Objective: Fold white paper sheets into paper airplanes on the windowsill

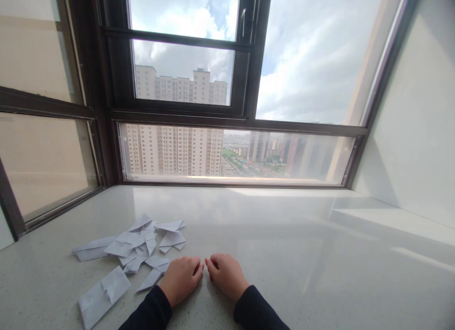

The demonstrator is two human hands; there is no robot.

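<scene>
My left hand (183, 278) rests on the pale speckled sill, its fingers curled into a loose fist. Opposite it, a small gap away, my right hand (226, 274) is curled the same way. Nothing shows in either hand. Just left of my left hand lies a folded white paper piece (153, 273), its near end close to the knuckles. Beyond it, several folded paper pieces form a loose pile (133, 242). A larger folded paper rectangle (104, 296) lies at the lower left, and a paper piece with pointed flaps (172, 236) sits beyond my left hand.
The glossy stone sill (313, 263) spreads out around my hands, with bright light streaks at the right. Dark window frames (234, 119) bound it at the back and left. A white wall (423, 131) closes the right side. Tall buildings (174, 150) stand outside.
</scene>
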